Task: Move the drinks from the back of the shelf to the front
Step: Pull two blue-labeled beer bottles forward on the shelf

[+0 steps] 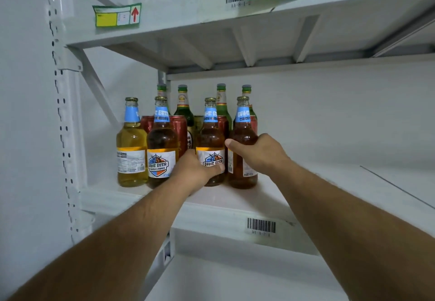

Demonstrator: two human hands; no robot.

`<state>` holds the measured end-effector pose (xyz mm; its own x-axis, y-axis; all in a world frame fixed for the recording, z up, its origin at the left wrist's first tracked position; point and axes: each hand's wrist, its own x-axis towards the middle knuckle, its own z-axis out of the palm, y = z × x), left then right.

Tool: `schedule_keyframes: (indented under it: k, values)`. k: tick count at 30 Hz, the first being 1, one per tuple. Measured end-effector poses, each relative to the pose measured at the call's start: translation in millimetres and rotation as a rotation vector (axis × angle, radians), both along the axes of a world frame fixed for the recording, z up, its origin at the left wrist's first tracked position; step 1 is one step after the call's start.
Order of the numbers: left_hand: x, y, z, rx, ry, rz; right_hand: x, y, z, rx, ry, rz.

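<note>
All bottles stand upright, long axis vertical, caps up, on the white shelf (pixel 282 197), grouped toward its left end; front row is four clear-glass beer bottles with blue neck labels: pale yellow bottle (pixel 131 145) far left, dark amber bottle (pixel 162 140) next, then third bottle (pixel 211 136), then fourth bottle (pixel 243 133); left hand (pixel 193 171) is wrapped round the lower body of the third bottle, thumb across its label; right hand (pixel 256 152) grips the fourth bottle at mid-body, thumb in front; behind them four green bottles (pixel 182 103), caps green, and at least three red cans (pixel 179 131), count partly hidden; front labels read "BAHE BEER" with a ship's-wheel badge; neck labels show "BAHE" plus Chinese text; shelf edge carries a barcode sticker (pixel 261 225), its code too small to read; upper beam has a green-yellow tag (pixel 117 15) with a red up arrow, a second like it to the right.
</note>
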<state>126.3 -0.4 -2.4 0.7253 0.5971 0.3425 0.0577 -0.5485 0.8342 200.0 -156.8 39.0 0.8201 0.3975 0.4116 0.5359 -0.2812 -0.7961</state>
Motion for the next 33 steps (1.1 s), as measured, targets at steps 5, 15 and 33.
schedule_keyframes:
  k: [5,15,33]
  values:
    - [6.2,14.1,-3.2,-0.048,0.01,-0.082,-1.9,8.3,-0.8,0.031,-0.001,-0.09]
    - [3.1,11.7,-0.6,-0.075,-0.055,-0.143,-13.6,6.5,7.4,0.135,-0.056,-0.337]
    - [-12.3,-127.2,13.0,-0.096,-0.06,-0.624,-92.5,-178.1,28.3,0.19,-0.086,-0.748]
